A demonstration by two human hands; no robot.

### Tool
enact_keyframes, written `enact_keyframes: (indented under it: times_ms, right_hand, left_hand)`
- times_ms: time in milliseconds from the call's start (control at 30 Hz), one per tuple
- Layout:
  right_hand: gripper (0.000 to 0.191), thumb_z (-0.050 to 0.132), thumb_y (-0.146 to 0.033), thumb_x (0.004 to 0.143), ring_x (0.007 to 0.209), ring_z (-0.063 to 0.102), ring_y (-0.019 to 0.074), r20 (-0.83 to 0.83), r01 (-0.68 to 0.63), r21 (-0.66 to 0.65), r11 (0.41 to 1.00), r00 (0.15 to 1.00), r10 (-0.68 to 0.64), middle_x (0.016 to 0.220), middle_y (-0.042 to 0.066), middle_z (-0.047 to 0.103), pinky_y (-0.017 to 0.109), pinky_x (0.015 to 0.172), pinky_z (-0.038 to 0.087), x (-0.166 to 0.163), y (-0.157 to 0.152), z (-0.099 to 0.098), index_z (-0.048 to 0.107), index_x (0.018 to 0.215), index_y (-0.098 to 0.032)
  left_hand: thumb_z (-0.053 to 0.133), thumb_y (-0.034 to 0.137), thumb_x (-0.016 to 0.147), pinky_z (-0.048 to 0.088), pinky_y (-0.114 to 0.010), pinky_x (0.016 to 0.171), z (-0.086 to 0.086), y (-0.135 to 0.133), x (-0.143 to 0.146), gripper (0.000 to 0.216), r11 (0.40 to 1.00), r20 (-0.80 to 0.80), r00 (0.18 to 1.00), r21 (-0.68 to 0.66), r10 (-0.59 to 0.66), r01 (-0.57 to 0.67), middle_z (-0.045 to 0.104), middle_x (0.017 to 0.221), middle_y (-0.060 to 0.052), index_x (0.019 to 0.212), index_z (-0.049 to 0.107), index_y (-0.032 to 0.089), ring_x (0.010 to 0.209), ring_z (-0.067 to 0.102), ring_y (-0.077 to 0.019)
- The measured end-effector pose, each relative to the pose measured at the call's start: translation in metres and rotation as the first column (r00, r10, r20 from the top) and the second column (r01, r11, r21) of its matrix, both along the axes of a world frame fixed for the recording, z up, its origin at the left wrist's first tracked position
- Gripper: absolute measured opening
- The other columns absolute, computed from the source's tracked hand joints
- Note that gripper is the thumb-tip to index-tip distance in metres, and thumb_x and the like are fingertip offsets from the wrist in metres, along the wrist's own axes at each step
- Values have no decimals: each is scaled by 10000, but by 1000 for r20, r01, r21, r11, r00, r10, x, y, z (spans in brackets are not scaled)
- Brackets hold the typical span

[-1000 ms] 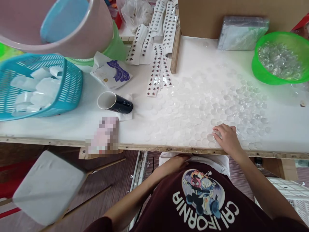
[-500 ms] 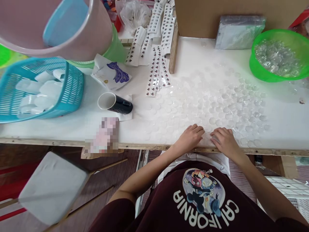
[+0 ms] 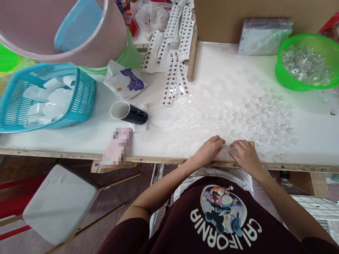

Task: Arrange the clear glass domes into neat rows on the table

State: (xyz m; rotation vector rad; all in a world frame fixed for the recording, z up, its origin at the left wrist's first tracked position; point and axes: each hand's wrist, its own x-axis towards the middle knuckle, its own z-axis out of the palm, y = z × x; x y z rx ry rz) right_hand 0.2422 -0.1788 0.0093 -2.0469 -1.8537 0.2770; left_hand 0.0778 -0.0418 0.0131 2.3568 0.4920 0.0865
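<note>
At the front edge of the white table, my left hand [image 3: 211,149] rests with its fingers bent and drawn together. Whether they pinch one of the clear discs cannot be made out. A short gap to its right is my right hand [image 3: 244,153], its fingers curved and the thumb apart from them, with nothing visible between. Many thin, clear round discs [image 3: 248,120] lie spread flat over the table beyond both hands, and some reach close to the fingertips. They are nearly invisible against the white surface.
At the back right stands a green bowl [image 3: 304,79] of clear pieces, beside a wrapped stack [image 3: 265,38]. Sticker strips [image 3: 169,84] lie at the back. Leftward are a dark cup [image 3: 136,115], a blurred pink item [image 3: 119,144], a blue basket [image 3: 84,95] and a pink tub [image 3: 116,35].
The view has shifted slightly. My right thumb and fingers have spread a little further apart; my left hand stays in nearly the same place.
</note>
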Motion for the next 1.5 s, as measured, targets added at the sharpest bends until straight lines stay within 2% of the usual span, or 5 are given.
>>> enact_keyframes:
  times_ms: [133,333,467,633,1500]
  right_hand:
    - [129,572,-282,989,958,609,253,26,26,3,1000,999,-26,1033,83,720,396,851,330,-1,-3,-2,648,1051,-199]
    - [147,534,-238,988,912,649,234,-77,72,-43,996,994,-75,968,66,742,389,858,342,-2,-2,-6,648,1073,-200]
    - [205,538,-249,982,848,665,213,-192,96,-80,992,975,-110,894,32,739,387,864,362,-1,0,-8,625,1163,-209]
    - [176,556,-267,981,1019,638,256,-82,134,-1,991,988,-133,1094,88,704,386,854,368,3,-2,-4,644,1123,-213]
    - [153,595,-252,952,977,593,273,65,119,-23,993,991,-117,1062,102,669,387,834,354,-9,2,-7,570,1092,-196]
  left_hand:
    - [522,56,957,558,-414,962,-1,-3,-3,352,994,58,998,113,-2,-5,536,1327,-160,1291,523,167,1191,601,-270]
    - [539,90,960,564,-445,923,-1,-9,-12,255,960,85,993,276,-76,49,585,1269,-142,1198,560,181,1131,585,-284]
    - [538,97,965,550,-418,905,0,-12,-17,239,959,65,994,275,-91,70,622,1213,-132,1192,576,164,1073,584,-271]
    - [526,119,981,534,-410,885,-1,-12,-17,183,956,16,995,280,-102,93,638,1202,-124,1136,613,164,1050,574,-267]
    - [556,172,998,468,-406,906,1,-14,-12,123,919,-7,988,366,-156,148,667,1269,-120,1099,622,150,1137,582,-269]
